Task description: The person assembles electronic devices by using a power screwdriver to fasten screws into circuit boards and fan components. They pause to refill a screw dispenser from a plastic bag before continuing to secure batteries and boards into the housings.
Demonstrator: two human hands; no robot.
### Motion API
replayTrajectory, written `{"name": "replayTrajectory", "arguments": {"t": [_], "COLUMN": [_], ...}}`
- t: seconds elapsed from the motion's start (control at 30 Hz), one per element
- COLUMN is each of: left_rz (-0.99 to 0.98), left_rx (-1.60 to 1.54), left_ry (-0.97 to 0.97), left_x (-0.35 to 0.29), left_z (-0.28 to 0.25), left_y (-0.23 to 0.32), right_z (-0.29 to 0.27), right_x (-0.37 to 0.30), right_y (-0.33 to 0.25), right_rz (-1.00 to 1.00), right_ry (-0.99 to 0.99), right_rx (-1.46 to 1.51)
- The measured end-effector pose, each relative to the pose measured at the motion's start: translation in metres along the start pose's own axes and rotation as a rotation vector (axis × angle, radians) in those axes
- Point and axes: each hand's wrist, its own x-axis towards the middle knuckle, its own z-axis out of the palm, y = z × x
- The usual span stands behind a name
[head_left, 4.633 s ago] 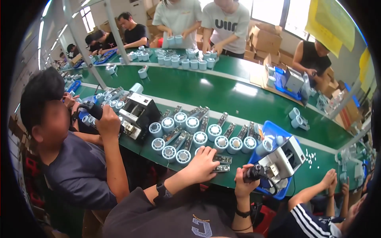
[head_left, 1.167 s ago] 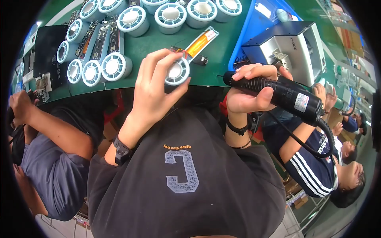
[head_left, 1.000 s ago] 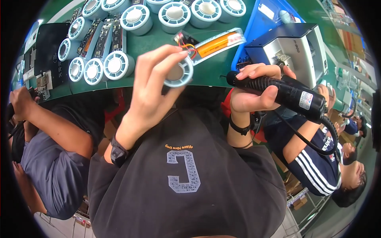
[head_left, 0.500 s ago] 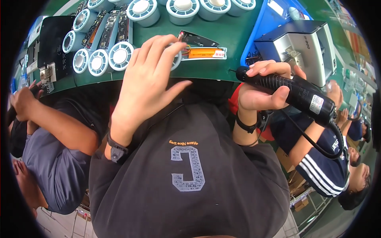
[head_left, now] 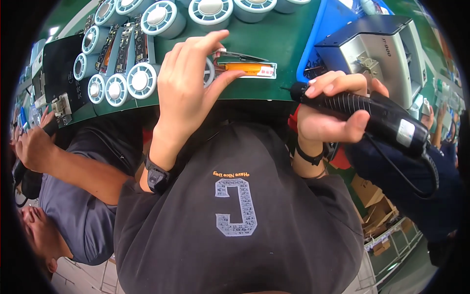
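My left hand point(head_left: 186, 85) reaches over a light-blue unit whose round speaker-like end point(head_left: 209, 73) shows partly behind the fingers. Its thumb and index finger are spread apart; the thumb tip lies over the edge of an orange battery pack point(head_left: 242, 68) in the unit's pale open housing point(head_left: 274, 71). Just above the battery a dark circuit board point(head_left: 245, 56) stands tilted, almost edge-on, its left end close to my fingers. Whether they touch it is hidden. My right hand point(head_left: 333, 110) is wrapped round a black corded electric screwdriver point(head_left: 360, 109), its bit pointing left, apart from the unit.
Several light-blue round units point(head_left: 142, 81) and a row of circuit boards point(head_left: 124, 46) stand at the left and back. On the right are a blue bin point(head_left: 313, 44) and a grey metal machine point(head_left: 372, 46). Co-workers point(head_left: 73, 161) sit close on both sides.
My left thumb has moved right, over the battery's edge. The circuit board has turned from showing its face to nearly edge-on. The screwdriver stays in my right hand, almost unmoved.
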Motion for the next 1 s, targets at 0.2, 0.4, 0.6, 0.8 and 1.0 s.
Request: {"name": "replayTrajectory", "arguments": {"t": [0.2, 0.4, 0.6, 0.8, 1.0], "left_rz": [0.086, 0.071, 0.058, 0.072, 0.074], "left_rx": [0.033, 0.056, 0.074, 0.053, 0.044], "left_ry": [-0.035, -0.109, -0.083, -0.078, -0.097], "left_x": [-0.001, 0.004, 0.001, -0.001, -0.002], "left_z": [0.0, -0.002, 0.003, 0.0, -0.002], "left_y": [-0.008, -0.009, -0.013, -0.015, -0.014], "right_z": [0.021, 0.051, 0.06, 0.056, 0.036], "right_x": [-0.002, -0.004, -0.015, -0.027, -0.007], "right_y": [-0.033, -0.019, 0.011, 0.018, 0.0], "right_rz": [-0.137, -0.237, -0.234, -0.208, -0.215], "right_ry": [-0.177, -0.216, -0.341, -0.452, -0.527], "right_rx": [0.297, 0.379, 0.304, 0.279, 0.411]}}
